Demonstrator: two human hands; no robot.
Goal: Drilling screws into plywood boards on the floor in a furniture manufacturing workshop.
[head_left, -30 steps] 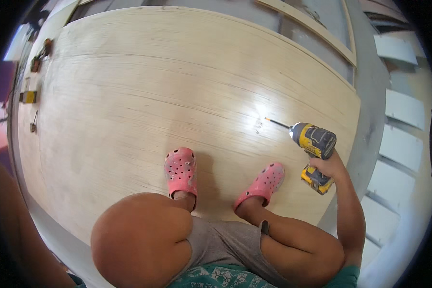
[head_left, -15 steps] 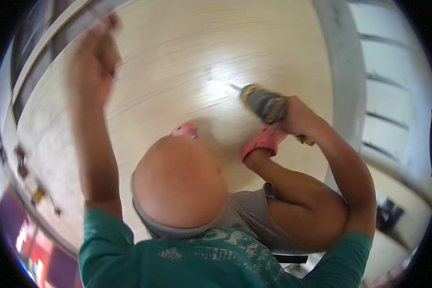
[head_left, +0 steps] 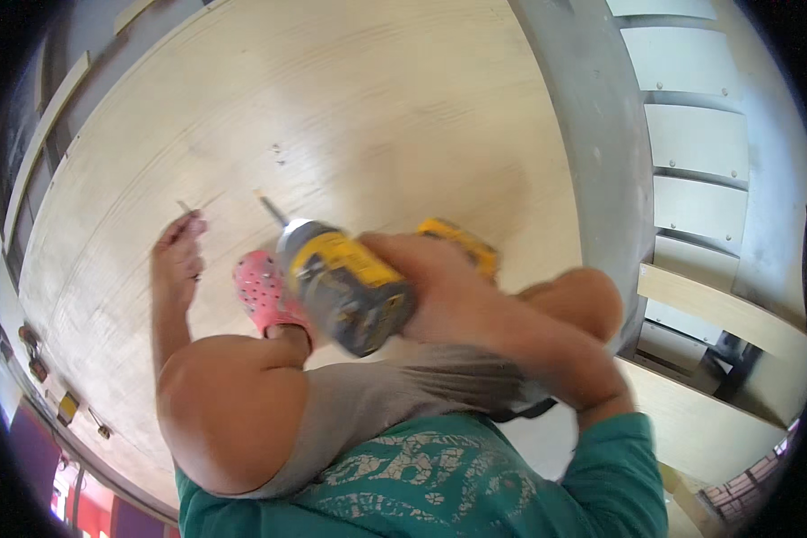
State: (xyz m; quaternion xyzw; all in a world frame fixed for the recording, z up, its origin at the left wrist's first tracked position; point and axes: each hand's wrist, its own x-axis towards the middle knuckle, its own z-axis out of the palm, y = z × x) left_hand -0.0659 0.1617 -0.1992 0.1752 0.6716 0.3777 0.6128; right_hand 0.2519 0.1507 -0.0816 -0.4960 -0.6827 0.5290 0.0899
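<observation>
My right hand (head_left: 444, 291) is wrapped round a yellow and black cordless drill (head_left: 345, 287), held above my lap. Its long thin bit (head_left: 272, 208) points up and to the left over the pale wooden board (head_left: 377, 108). Low over the board at the left, my left hand (head_left: 179, 251) has its fingers pinched together on a thin, short piece (head_left: 184, 206) whose kind is too small to make out. A few tiny dark things or marks (head_left: 278, 154) show on the board beyond the drill bit.
A pink clog (head_left: 262, 291) on my foot rests on the board between my hands. White panels with studs (head_left: 695, 143) line the right side beyond a grey strip (head_left: 592, 117). Light wooden strips (head_left: 45, 152) run along the far left. Small tools (head_left: 67, 408) lie at the lower left.
My left hand has come down from the upper left toward my knee. The drill has moved left in my right hand, and my legs and the whole view have shifted.
</observation>
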